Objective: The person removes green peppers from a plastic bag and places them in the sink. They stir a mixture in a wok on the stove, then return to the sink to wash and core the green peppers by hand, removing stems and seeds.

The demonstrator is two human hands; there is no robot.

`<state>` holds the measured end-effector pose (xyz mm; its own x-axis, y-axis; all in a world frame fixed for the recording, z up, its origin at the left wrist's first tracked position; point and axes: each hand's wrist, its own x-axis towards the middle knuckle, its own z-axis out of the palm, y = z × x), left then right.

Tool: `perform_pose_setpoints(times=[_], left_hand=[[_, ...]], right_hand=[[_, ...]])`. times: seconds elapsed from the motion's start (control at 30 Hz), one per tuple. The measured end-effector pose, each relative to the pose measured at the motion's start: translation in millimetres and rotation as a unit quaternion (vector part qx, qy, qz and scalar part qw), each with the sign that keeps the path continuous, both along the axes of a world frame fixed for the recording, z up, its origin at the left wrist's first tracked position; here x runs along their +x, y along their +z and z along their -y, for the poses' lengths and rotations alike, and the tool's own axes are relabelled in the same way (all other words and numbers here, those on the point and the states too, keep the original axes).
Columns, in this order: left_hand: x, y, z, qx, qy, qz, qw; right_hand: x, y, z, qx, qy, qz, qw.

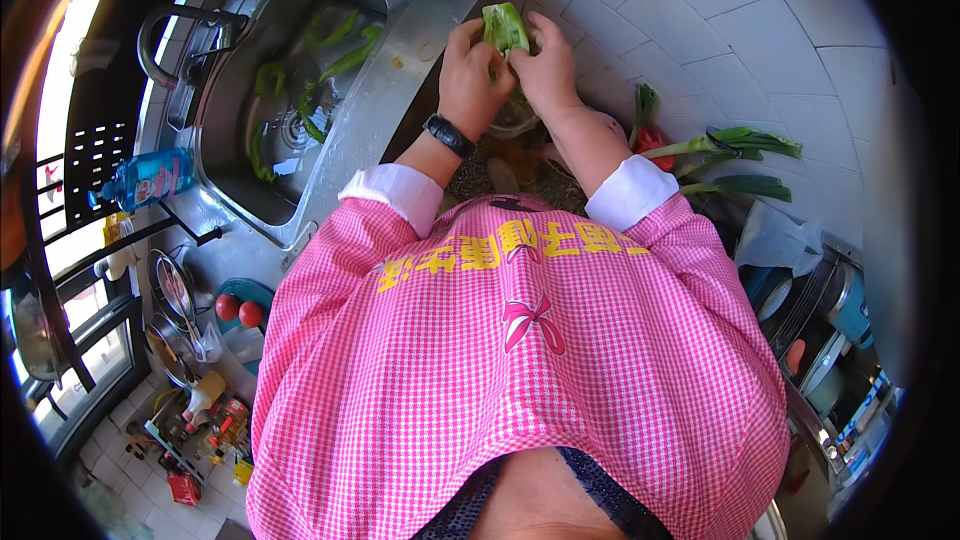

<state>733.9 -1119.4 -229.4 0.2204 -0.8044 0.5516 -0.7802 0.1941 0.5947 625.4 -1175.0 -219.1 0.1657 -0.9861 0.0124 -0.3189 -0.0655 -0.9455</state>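
Note:
Between both hands is a green pepper (505, 26), split open so that its pale inside shows. My left hand (474, 75) grips it from the left, its wrist wearing a black band. From the right, my right hand (546, 67) pinches the pepper's edge, the thumb against the flesh. Below the hands, partly hidden by them, is a clear container or bag (514, 118). Several long green peppers (352, 56) lie in the steel sink (225, 157) to the left, which has some water in it.
A curved tap (157, 45) and a blue detergent bottle (154, 178) stand by the sink. Two tomatoes (238, 310) rest on a teal board (244, 289). Leeks (739, 141) lean near the tiled wall (697, 30) at right. A dish rack (806, 307) stands further right.

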Motion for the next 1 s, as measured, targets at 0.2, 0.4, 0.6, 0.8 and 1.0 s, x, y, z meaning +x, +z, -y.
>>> perform_pose_setpoints(times=[0.2,0.4,0.6,0.8,1.0], left_hand=[[-15,0,-22,0.009,-0.058,0.045,0.997],[-21,-23,-33,0.031,-0.045,0.058,0.997],[-15,-60,-38,0.127,-0.145,-0.013,0.981],[-37,-49,-24,0.138,-0.301,0.07,0.941],[-25,-68,-29,0.272,-0.267,0.185,0.906]], right_hand=[[0,-5,30,0.095,-0.059,0.133,0.985],[-2,1,50,0.16,-0.125,0.231,0.951],[-20,-15,70,0.213,-0.173,0.275,0.921],[-35,-29,75,0.249,-0.24,0.346,0.872],[-55,-22,82,0.213,-0.259,0.383,0.861]])
